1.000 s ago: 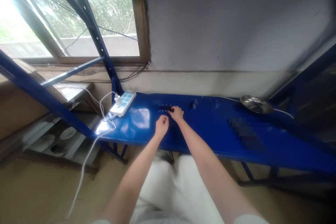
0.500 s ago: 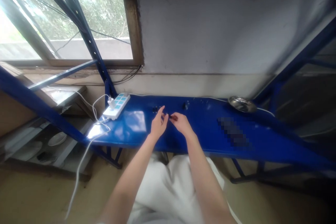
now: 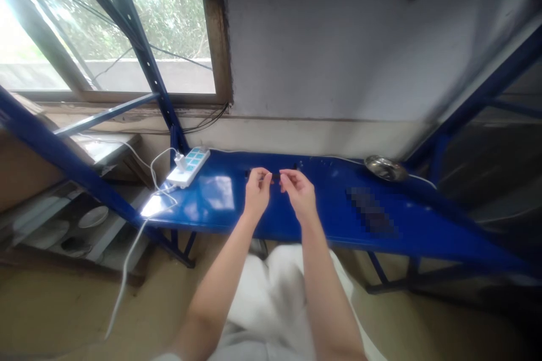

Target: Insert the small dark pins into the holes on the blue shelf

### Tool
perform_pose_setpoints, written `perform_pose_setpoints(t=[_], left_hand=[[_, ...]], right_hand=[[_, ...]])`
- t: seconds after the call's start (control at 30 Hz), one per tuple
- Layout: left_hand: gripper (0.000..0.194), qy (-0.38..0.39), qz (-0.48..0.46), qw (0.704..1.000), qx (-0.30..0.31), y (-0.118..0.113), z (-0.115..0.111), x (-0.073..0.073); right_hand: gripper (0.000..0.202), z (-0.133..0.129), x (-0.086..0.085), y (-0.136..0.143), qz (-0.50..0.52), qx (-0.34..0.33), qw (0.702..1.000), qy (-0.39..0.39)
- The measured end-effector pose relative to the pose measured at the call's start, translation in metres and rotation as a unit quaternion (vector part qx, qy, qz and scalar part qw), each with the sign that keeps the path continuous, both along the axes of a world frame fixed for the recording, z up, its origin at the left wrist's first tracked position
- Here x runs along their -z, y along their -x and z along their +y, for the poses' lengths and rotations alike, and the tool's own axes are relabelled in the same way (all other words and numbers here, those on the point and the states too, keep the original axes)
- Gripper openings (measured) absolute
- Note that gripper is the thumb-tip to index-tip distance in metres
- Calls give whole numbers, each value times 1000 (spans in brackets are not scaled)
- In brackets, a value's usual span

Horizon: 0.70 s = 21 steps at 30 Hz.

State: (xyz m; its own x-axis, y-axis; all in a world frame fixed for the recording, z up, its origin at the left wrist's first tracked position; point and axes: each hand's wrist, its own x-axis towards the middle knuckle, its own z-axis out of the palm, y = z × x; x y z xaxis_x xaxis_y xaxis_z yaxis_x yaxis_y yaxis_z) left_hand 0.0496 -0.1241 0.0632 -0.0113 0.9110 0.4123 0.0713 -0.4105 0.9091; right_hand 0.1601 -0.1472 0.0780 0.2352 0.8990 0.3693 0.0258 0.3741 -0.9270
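A small dark, narrow piece (image 3: 275, 176) is held level between my two hands, above the blue table (image 3: 330, 208). My left hand (image 3: 257, 192) pinches its left end between thumb and fingers. On the other end, the thumb and fingertips of my right hand (image 3: 300, 192) are closed. The piece is too small and too much covered by my fingers to name its kind. Just behind my left hand, small dark bits on the table are partly hidden. Small clear bits (image 3: 324, 162) lie farther back on the right.
A white power strip (image 3: 189, 167) with a plug and white cord (image 3: 126, 271) sits at the table's left end. Toward the back right stands a shiny metal dish (image 3: 385, 168). A blurred-out dark object (image 3: 372, 211) lies in front of it. Blue frame posts rise at both sides.
My left fingers, which were spread with the index raised, have closed on the piece. My right hand has turned, and both hands now hold the piece level between them.
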Motion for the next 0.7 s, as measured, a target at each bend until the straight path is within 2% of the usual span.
perform_pose_setpoints(t=[0.1,0.23,0.37,0.5,0.7], left_hand=[[23,-3,-36,998,49,-1,-8,-8],[22,-19,-43,995,92,1,-14,-16],[17,-16,-29,996,81,3,-15,-19],[16,-9,-16,998,60,4,-12,-16],[24,-29,12,999,42,6,-3,-9]], right_hand=[[23,-4,-6,6,31,47,998,-6],[24,-7,-10,9,58,51,997,-21],[25,-8,-9,10,64,55,996,-34],[26,-7,-7,12,65,66,995,-30],[27,-5,-3,11,46,78,996,-20]])
